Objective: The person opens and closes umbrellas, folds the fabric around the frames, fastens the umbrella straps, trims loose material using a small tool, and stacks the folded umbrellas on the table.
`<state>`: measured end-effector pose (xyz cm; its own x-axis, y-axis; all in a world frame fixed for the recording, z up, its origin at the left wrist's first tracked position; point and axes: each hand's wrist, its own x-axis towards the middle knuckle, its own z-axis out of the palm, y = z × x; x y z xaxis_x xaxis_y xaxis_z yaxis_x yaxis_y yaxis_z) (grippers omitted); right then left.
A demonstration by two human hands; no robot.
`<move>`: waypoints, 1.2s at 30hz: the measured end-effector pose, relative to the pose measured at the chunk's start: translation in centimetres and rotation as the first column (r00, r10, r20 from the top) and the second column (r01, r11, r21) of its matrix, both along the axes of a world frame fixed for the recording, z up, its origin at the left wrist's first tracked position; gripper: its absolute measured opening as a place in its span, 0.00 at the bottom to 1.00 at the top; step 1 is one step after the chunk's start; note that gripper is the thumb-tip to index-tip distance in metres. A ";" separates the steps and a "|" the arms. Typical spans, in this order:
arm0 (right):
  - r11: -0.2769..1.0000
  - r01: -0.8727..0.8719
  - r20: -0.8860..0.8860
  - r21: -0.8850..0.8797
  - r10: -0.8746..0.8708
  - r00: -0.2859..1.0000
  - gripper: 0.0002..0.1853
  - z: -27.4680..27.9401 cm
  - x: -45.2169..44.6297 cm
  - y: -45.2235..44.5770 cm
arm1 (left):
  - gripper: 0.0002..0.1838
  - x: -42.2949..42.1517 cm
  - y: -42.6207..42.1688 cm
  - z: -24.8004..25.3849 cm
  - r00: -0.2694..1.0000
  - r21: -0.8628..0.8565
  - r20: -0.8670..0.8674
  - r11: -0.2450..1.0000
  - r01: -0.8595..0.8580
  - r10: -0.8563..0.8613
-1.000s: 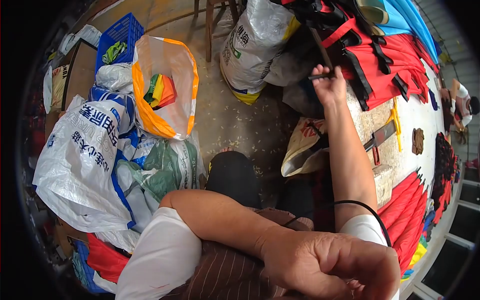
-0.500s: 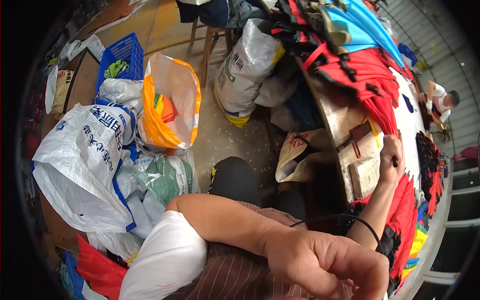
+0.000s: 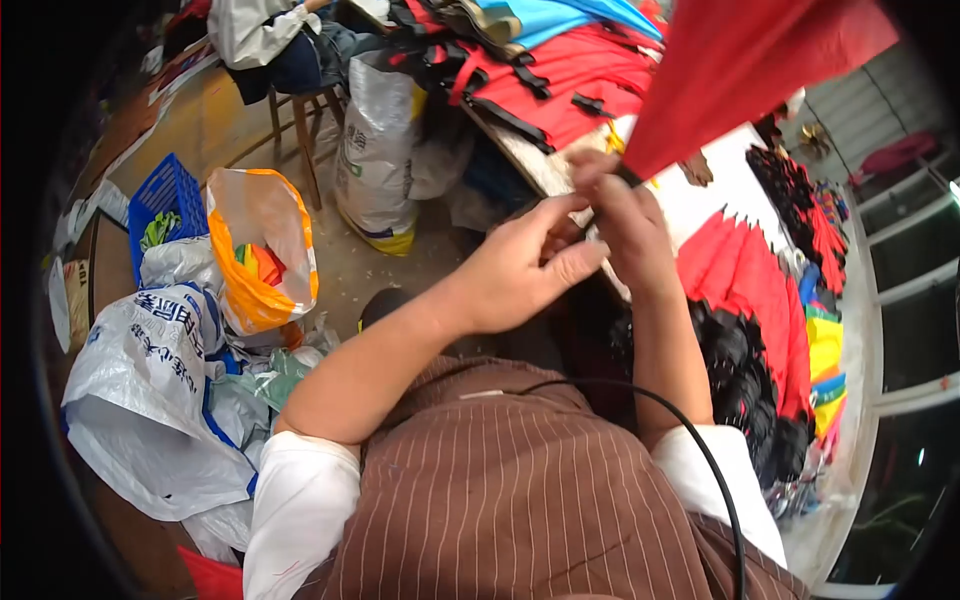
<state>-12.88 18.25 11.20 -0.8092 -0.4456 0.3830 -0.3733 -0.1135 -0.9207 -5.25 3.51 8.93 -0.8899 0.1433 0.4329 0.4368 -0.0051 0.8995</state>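
A red umbrella point(image 3: 730, 80), its cloth loosely furled into a cone, slants up to the right in front of me. Around its narrow lower end my right hand point(image 3: 635, 220) is closed, just below the cloth. My left hand point(image 3: 530, 265) meets the right one from the left, its fingers curled around a dark rod that looks like the umbrella's shaft. Fingers and some blur hide most of that rod. Close to the right forearm, more furled red umbrellas point(image 3: 745, 290) lie in a row with black parts at their lower ends.
Red umbrellas with black handles point(image 3: 560, 90) and blue cloth point(image 3: 590, 15) cover the table's far part. To the left stand a white sack point(image 3: 140, 350), an orange-edged bag point(image 3: 310, 235) and a blue basket point(image 3: 150, 195). A person point(image 3: 255, 40) sits on a stool point(image 3: 300, 140). A cable point(image 3: 700, 450) crosses my apron.
The red umbrella has come up off the table in my right hand. My left hand has moved from low in front of me up to the umbrella's lower end. My view has shifted right.
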 end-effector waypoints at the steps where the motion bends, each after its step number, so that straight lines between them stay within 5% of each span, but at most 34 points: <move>1: 1.000 0.017 0.018 -0.006 -0.016 1.000 0.14 -0.2 0.8 -0.3 | 0.20 -0.1 0.2 -0.4 0.996 0.030 0.069 0.998 0.053 -0.055; 4: 0.986 -0.169 0.136 -0.016 0.169 0.976 0.15 0.1 2.6 -1.0 | 0.25 0.2 1.0 -1.5 0.969 0.090 0.199 0.987 0.134 -0.150; 7: 0.965 -0.261 0.239 -0.013 0.257 0.937 0.13 0.6 4.8 -1.1 | 0.27 1.0 1.8 -2.4 0.990 0.034 -0.141 0.999 0.021 -0.016; 12: 0.975 -0.205 0.247 -0.081 0.219 0.944 0.13 1.9 6.9 -1.7 | 0.27 2.8 1.9 -1.6 0.978 -0.040 -0.206 0.998 -0.047 0.038; 15: 0.987 -0.090 0.371 -0.130 0.133 0.919 0.13 4.3 7.3 -2.1 | 0.22 2.6 1.9 -0.7 0.995 0.115 -0.095 0.993 -0.007 0.018; 20: 0.987 0.025 0.336 -0.161 0.031 0.941 0.13 8.5 4.3 -2.6 | 0.17 2.3 0.8 1.5 1.000 -0.020 0.013 1.000 -0.017 0.017; 25: 0.887 -0.121 0.189 -0.447 0.225 0.956 0.09 13.3 -1.2 -1.5 | 0.15 3.8 -0.1 -0.3 0.997 -0.042 0.073 0.999 -0.033 0.036; 28: 0.881 -0.141 0.098 -0.452 0.206 0.974 0.08 17.1 -7.4 1.0 | 0.13 6.2 -1.2 -1.5 0.982 -0.102 0.181 0.994 -0.026 0.045; 31: 0.939 -0.068 0.037 -0.338 0.086 0.996 0.09 22.8 -15.3 6.6 | 0.15 10.2 -2.4 -9.2 0.954 -0.110 0.298 0.992 0.057 -0.021; 33: 0.974 0.008 0.031 -0.227 -0.001 1.000 0.10 24.0 -16.4 8.3 | 0.16 10.1 -4.2 -9.9 0.958 -0.169 0.283 0.982 0.084 -0.033; 36: 0.934 -0.020 0.172 -0.357 0.087 0.981 0.10 22.4 -15.2 5.3 | 0.17 11.1 -4.4 -7.8 0.945 -0.249 0.317 0.969 0.004 0.077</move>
<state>-28.10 23.60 33.62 -0.8585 -0.3536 0.3713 -0.1874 -0.4577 -0.8691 5.87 -0.94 1.09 -0.9819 0.1725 0.0784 0.1193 0.2413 0.9631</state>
